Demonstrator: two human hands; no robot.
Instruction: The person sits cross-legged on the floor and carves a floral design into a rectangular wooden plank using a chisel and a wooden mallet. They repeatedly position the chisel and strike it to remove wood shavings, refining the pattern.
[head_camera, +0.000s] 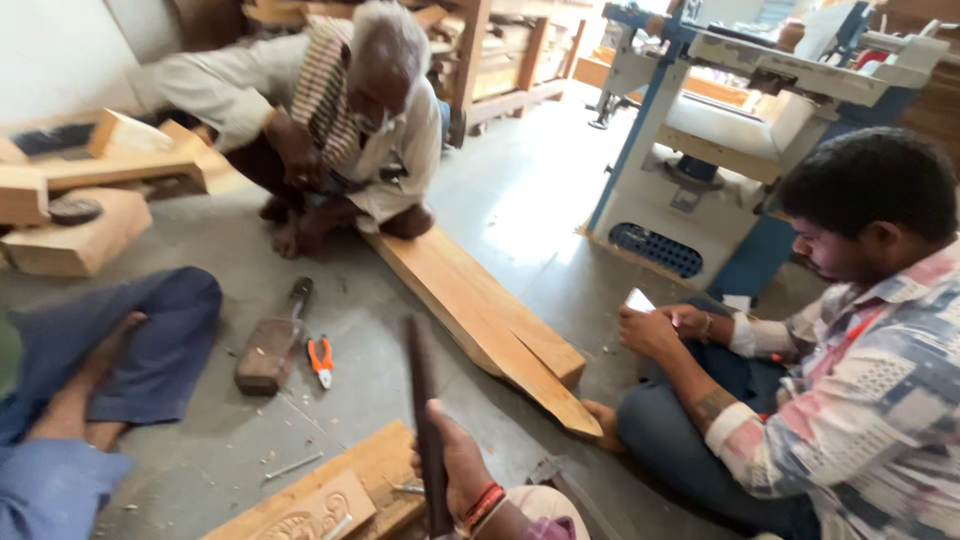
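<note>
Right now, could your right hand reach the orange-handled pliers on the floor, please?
Probably yes: only bare floor lies between the right hand and the nearby pliers, though that hand is full, gripping a dark rod.

Woodworking workshop: blue-and-white woodworking machine (700, 150) on concrete floor (520, 200); long planks (480, 310) left of it, timber offcuts (80, 215) farther left, wooden mallet (272, 345), wood chips beyond the planks
</note>
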